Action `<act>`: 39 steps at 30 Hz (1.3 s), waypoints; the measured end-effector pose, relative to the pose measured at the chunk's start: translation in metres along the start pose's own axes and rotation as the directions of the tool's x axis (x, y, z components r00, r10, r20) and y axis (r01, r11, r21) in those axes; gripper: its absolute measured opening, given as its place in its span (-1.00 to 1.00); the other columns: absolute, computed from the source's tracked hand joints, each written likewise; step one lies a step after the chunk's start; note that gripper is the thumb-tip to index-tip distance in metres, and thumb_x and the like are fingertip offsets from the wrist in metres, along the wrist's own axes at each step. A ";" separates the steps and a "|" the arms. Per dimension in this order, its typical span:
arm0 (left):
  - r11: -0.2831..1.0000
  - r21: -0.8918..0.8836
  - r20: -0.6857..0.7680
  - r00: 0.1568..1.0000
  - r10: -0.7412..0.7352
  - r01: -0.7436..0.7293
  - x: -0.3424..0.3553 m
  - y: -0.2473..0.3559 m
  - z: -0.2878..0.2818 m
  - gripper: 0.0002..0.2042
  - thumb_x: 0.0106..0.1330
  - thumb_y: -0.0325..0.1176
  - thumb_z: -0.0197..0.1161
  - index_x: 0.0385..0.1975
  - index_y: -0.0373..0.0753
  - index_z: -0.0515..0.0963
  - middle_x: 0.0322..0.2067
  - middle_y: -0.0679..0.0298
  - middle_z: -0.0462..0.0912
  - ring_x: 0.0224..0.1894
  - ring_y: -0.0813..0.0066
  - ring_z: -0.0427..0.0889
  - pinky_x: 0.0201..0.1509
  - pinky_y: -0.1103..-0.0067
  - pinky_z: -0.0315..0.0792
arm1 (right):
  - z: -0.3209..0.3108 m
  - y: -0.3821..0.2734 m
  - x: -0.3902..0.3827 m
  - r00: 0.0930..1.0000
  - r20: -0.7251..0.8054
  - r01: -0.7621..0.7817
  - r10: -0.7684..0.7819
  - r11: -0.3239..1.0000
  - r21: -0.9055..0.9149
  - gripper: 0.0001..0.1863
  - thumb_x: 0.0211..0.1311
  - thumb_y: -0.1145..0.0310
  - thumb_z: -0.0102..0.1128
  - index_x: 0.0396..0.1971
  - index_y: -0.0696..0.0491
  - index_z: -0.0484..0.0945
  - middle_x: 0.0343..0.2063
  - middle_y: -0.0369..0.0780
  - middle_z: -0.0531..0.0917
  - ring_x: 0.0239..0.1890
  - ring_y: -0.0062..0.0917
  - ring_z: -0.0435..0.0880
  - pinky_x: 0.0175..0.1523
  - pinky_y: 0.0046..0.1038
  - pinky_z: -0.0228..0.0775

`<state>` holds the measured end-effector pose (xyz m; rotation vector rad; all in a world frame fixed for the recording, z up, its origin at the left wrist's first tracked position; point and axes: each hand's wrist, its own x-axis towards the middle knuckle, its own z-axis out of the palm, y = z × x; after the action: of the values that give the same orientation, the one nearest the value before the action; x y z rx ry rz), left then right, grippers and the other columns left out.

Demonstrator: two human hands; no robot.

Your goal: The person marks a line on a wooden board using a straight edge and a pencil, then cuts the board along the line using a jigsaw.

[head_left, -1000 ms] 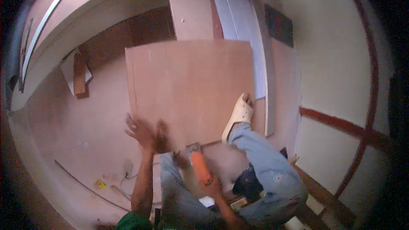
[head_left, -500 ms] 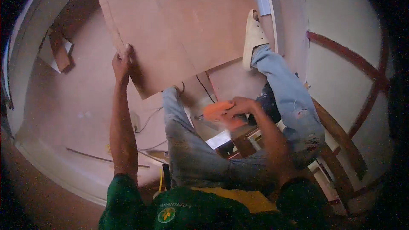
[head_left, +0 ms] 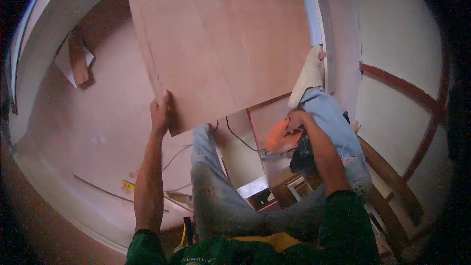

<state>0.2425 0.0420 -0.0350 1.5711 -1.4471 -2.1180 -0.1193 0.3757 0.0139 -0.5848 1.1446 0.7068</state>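
Note:
My left hand [head_left: 161, 110] grips the lower left edge of a large, square, reddish plywood board [head_left: 221, 49], which is raised at a slant above my legs. My right hand [head_left: 298, 120] is closed on an orange power tool [head_left: 277, 135] with a metal base, just below the board’s right part. A black cord [head_left: 238, 137] runs to the tool. My cream-sandalled foot [head_left: 306, 76] is by the board’s lower right corner. Dark fabric [head_left: 301, 157] lies under the tool.
A brown offcut with white pieces [head_left: 77, 61] lies at left, a long thin strip [head_left: 103, 186] and yellow tape measure [head_left: 126, 185] at lower left. Wooden planks [head_left: 382, 176] lie beside my right leg. A paneled surface with red framing [head_left: 397, 83] fills the right side.
My left hand, open a second ago, has taken hold of the board, whose lower edge is now tilted up at the right. My right hand has moved rightward with the orange tool.

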 end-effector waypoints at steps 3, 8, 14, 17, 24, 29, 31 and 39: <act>0.995 0.070 -0.144 0.987 0.074 -0.065 -0.003 0.006 -0.005 -0.59 0.37 0.04 0.11 -0.44 -0.24 0.51 -0.55 0.43 0.43 -0.48 0.62 0.33 -0.43 0.60 0.23 | 0.024 -0.041 -0.017 0.755 -0.655 0.157 -0.019 0.976 0.153 -0.44 -0.15 0.37 0.39 -0.07 0.26 0.50 -0.06 0.05 0.58 0.04 -0.17 0.56 0.10 -0.22 0.41; 0.985 0.167 -0.189 0.982 -0.003 0.035 -0.021 0.038 -0.018 -0.60 0.36 0.02 0.14 -0.46 -0.24 0.51 -0.55 0.46 0.44 -0.48 0.68 0.33 -0.44 0.63 0.24 | 0.073 -0.125 -0.010 0.308 -0.855 -0.194 0.417 0.908 0.373 -0.27 0.05 0.37 0.22 0.23 0.26 0.16 0.16 0.21 0.33 0.28 0.07 0.25 0.31 -0.17 0.15; 0.987 -0.098 -0.005 0.991 0.131 -0.131 -0.097 0.159 0.012 -0.70 0.21 -0.15 0.32 -0.31 -0.30 0.55 -0.39 0.33 0.63 -0.32 0.55 0.57 -0.24 0.58 0.47 | 0.125 -0.191 0.013 0.224 -0.932 0.397 0.285 0.847 0.354 -0.51 0.20 0.44 0.04 0.15 0.25 0.33 0.18 0.11 0.36 0.28 -0.05 0.27 0.36 -0.09 0.05; 0.982 -0.108 0.360 0.915 0.183 -0.154 -0.154 0.254 0.063 -0.34 -0.09 -0.24 0.52 0.03 -0.36 0.39 -0.14 0.09 0.60 -0.08 0.30 0.60 0.04 0.37 0.49 | 0.125 -0.183 0.001 0.238 -0.905 0.545 0.351 0.723 0.424 -0.51 0.23 0.37 0.04 0.15 0.25 0.33 0.15 0.10 0.39 0.24 -0.05 0.33 0.33 -0.11 0.12; 0.757 0.053 0.273 0.738 0.617 -0.652 -0.226 0.348 0.207 -0.41 0.14 -0.10 0.19 0.02 -0.48 0.33 -0.15 -0.26 0.50 -0.06 -0.10 0.51 0.03 0.15 0.36 | 0.000 -0.096 -0.002 0.425 -0.775 0.900 0.468 -0.133 0.414 -0.45 0.30 0.14 0.00 0.17 0.19 0.33 0.03 0.01 0.49 0.08 -0.08 0.48 0.15 -0.12 0.34; 0.910 0.028 0.142 0.902 0.407 -0.414 -0.128 0.280 0.129 -0.55 0.06 -0.19 0.30 -0.15 -0.44 0.47 -0.21 -0.19 0.56 -0.14 -0.03 0.57 -0.04 0.24 0.45 | 0.029 -0.101 -0.048 0.629 -0.732 0.528 0.263 -0.835 0.154 -0.36 0.32 -0.07 -0.07 0.22 0.09 0.27 0.04 -0.09 0.48 0.09 -0.15 0.45 0.12 -0.07 0.37; 0.923 -0.015 0.038 0.922 0.384 -0.384 -0.112 0.270 0.093 -0.61 0.09 -0.26 0.26 -0.22 -0.49 0.48 -0.44 -0.02 0.63 -0.43 0.24 0.64 -0.33 0.44 0.50 | 0.029 -0.103 -0.065 0.623 -0.720 0.507 0.305 -0.858 0.075 -0.33 0.32 -0.12 -0.09 0.24 0.07 0.25 0.08 -0.10 0.45 0.13 -0.17 0.41 0.15 -0.05 0.34; 0.977 0.203 -0.287 0.950 0.119 -0.061 -0.083 0.213 0.137 -0.50 0.27 0.01 0.22 -0.53 -0.45 0.53 -0.61 0.16 0.58 -0.51 0.34 0.54 -0.37 0.38 0.43 | -0.019 0.021 0.030 0.484 -0.328 0.873 0.812 -0.474 0.114 -0.33 0.37 -0.21 -0.18 0.27 -0.02 0.23 0.20 -0.22 0.36 0.16 -0.38 0.35 0.24 -0.20 0.26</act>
<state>0.0843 0.0614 0.1787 1.7606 -1.6163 -1.6445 -0.1394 0.3817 -0.0214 1.1107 2.0083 -1.8237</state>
